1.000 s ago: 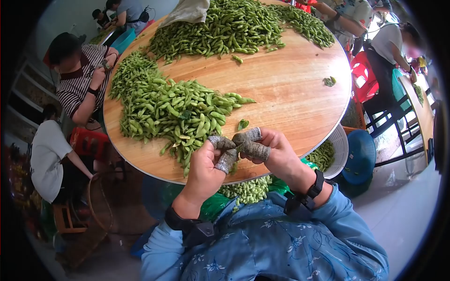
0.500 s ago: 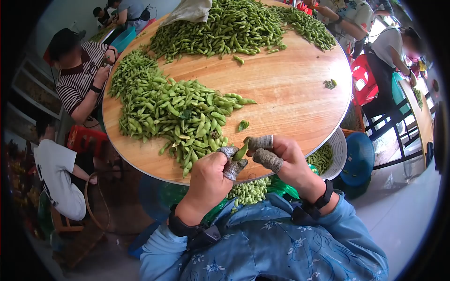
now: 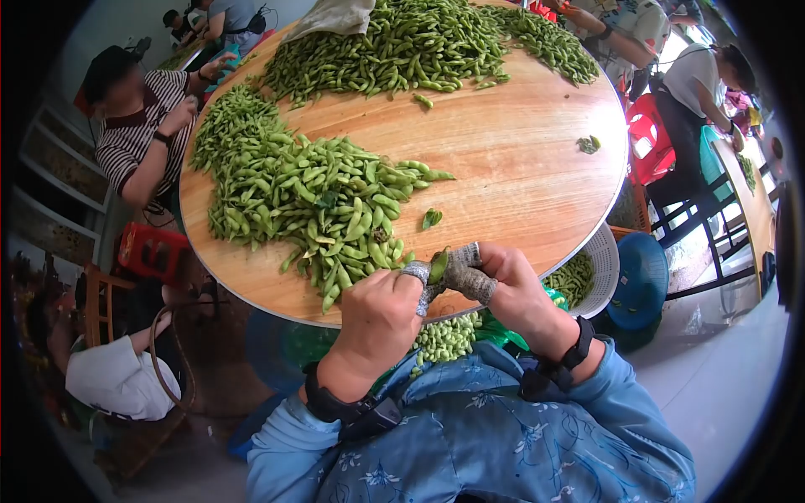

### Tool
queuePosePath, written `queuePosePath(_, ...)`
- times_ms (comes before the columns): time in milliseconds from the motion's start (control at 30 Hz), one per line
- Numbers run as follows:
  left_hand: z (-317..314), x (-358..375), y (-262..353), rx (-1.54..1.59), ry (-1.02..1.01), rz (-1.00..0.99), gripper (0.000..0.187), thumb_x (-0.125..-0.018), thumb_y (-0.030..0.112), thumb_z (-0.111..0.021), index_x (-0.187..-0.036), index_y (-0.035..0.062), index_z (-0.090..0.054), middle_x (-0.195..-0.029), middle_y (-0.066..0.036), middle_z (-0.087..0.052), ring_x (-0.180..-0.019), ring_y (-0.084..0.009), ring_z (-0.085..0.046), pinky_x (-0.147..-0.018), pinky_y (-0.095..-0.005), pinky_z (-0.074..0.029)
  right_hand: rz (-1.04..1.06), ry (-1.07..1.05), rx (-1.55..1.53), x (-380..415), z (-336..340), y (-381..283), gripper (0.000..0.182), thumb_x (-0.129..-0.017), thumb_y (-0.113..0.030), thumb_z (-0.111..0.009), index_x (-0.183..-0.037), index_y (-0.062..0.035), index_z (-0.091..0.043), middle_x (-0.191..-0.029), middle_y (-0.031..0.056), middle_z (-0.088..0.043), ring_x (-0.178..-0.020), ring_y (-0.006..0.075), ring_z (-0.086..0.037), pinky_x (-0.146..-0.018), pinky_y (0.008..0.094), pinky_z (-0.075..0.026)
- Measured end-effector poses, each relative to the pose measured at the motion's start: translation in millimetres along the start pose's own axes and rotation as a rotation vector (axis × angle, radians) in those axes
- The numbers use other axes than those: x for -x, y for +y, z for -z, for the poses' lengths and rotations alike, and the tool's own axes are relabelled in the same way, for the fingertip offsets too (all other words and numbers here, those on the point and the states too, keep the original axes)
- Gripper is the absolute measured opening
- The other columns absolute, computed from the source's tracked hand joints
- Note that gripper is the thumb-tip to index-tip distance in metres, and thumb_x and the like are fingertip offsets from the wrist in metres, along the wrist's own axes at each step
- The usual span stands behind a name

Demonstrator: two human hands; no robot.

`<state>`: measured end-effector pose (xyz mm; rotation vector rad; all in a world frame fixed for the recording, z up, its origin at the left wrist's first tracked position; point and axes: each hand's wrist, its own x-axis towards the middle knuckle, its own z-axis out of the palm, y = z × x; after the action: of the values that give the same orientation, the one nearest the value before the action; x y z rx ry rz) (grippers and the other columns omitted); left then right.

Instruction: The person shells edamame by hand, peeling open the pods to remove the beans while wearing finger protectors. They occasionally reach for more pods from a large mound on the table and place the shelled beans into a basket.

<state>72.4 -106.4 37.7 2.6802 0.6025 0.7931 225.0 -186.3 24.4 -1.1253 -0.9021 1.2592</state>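
Note:
My left hand (image 3: 379,306) has its thumb and forefinger, both in grey cloth finger covers, closed on a green edamame pod (image 3: 438,267). My right hand (image 3: 521,293), covered the same way on thumb and forefinger, pinches the pod from the other side. Both hands meet above the near edge of the round wooden table (image 3: 511,184). Just left of them lies a heap of edamame pods (image 3: 314,201). Shelled beans (image 3: 449,338) rest below in green plastic at my lap. A small leaf (image 3: 431,219) lies beyond my fingers.
A larger pod pile (image 3: 402,50), partly under a cloth (image 3: 331,18), covers the table's far side. Right of my knees stand a white basket (image 3: 605,272) of pods and a blue basin (image 3: 640,281). A person in stripes (image 3: 142,126) sits at left; others work around the room.
My right hand has moved left and its covered fingers now meet my left ones around the pod. At lower left, a person in white has bent lower.

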Motion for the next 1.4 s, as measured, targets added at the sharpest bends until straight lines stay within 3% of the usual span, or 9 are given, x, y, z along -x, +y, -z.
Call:
queuePosePath(233,-13,8,-8,-0.004,0.000,-0.037,0.014,-0.060,-0.002,-0.057,-0.072,0.0017,-0.050,-0.060,-0.012,-0.051,-0.058,-0.0303,-0.053,-0.050,-0.0366,-0.043,-0.066,-0.004,-0.091,-5,-1,6,0.011,-0.083,-0.009,-0.055,-0.087,0.0016,-0.056,-0.083,0.0021,-0.060,-0.077,0.0069,-0.053,-0.070,0.0220,-0.043)
queuePosePath(467,-18,13,-1,0.895,0.068,0.353,0.005,-0.081,0.004,-0.053,-0.081,-0.0003,-0.054,-0.059,-0.001,-0.053,-0.049,-0.0088,-0.047,-0.045,-0.0230,-0.037,0.114,-0.070,-0.177,-8,1,22,0.010,-0.082,-0.008,-0.057,-0.086,0.0010,-0.055,-0.083,0.0015,-0.059,-0.077,0.0069,-0.053,-0.069,0.0227,-0.043)
queuePosePath(600,-15,15,-1,1.300,-0.037,0.633,0.006,-0.083,0.005,-0.050,-0.081,0.0018,-0.054,-0.059,-0.002,-0.052,-0.049,-0.0046,-0.044,-0.045,-0.0169,-0.033,0.361,-0.102,0.115,-9,6,21,0.009,-0.078,-0.007,-0.060,-0.082,-0.0002,-0.055,-0.077,0.0055,-0.058,-0.073,0.0134,-0.055,-0.065,0.0256,-0.044)
queuePosePath(733,-11,17,-3,1.303,-0.135,0.709,0.005,-0.083,0.005,-0.051,-0.081,0.0015,-0.054,-0.060,-0.001,-0.052,-0.050,-0.0047,-0.045,-0.045,-0.0179,-0.035,0.530,-0.120,0.446,-5,6,11,0.009,-0.073,-0.004,-0.062,-0.078,-0.0001,-0.056,-0.075,0.0109,-0.056,-0.070,0.0240,-0.056,-0.060,0.0304,-0.044)
queuePosePath(833,-17,24,-1,1.064,-0.095,0.438,0.007,-0.080,-0.002,-0.047,-0.081,0.0008,-0.054,-0.064,0.000,-0.054,-0.054,-0.0049,-0.047,-0.048,-0.0188,-0.037,0.604,-0.169,0.541,-1,5,8,0.011,-0.070,-0.003,-0.064,-0.076,0.0002,-0.055,-0.076,0.0119,-0.055,-0.070,0.0284,-0.056,-0.059,0.0328,-0.044)
queuePosePath(933,-25,32,-7,0.999,-0.173,0.493,0.014,-0.076,-0.006,-0.043,-0.081,0.0002,-0.054,-0.066,-0.001,-0.055,-0.056,-0.0044,-0.047,-0.050,-0.0179,-0.037,0.667,-0.186,0.694,7,4,5,0.015,-0.066,-0.001,-0.065,-0.078,-0.0011,-0.056,-0.074,0.0126,-0.054,-0.068,0.0307,-0.054,-0.058,0.0350,-0.044)
queuePosePath(1100,-3,29,1,0.587,-0.553,0.297,0.019,-0.073,-0.004,-0.053,-0.092,-0.0008,-0.057,-0.073,-0.009,-0.058,-0.065,-0.0139,-0.055,-0.059,-0.0260,-0.044,0.320,-0.162,0.907,43,41,-21,0.024,-0.063,0.001,-0.064,-0.086,-0.0019,-0.060,-0.072,0.0129,-0.055,-0.067,0.0305,-0.055,-0.059,0.0351,-0.045)
queuePosePath(1267,18,15,-30,0.188,-0.127,0.131,0.019,-0.071,-0.001,-0.056,-0.089,0.0039,-0.061,-0.075,-0.011,-0.056,-0.070,-0.0278,-0.055,-0.063,-0.0342,-0.044,-0.059,0.291,1.171,95,114,-32,0.026,-0.062,0.005,-0.062,-0.088,0.0029,-0.060,-0.071,0.0172,-0.057,-0.070,0.0311,-0.058,-0.061,0.0323,-0.046)
queuePosePath(1400,16,-8,-68,-0.170,-0.195,0.096,0.022,-0.065,-0.001,-0.057,-0.086,0.0048,-0.061,-0.072,-0.012,-0.048,-0.071,-0.0305,-0.050,-0.061,-0.0385,-0.040,-0.199,0.303,1.388,101,123,-40,0.028,-0.065,0.006,-0.061,-0.093,0.0039,-0.059,-0.075,0.0169,-0.059,-0.072,0.0276,-0.060,-0.063,0.0298,-0.046)
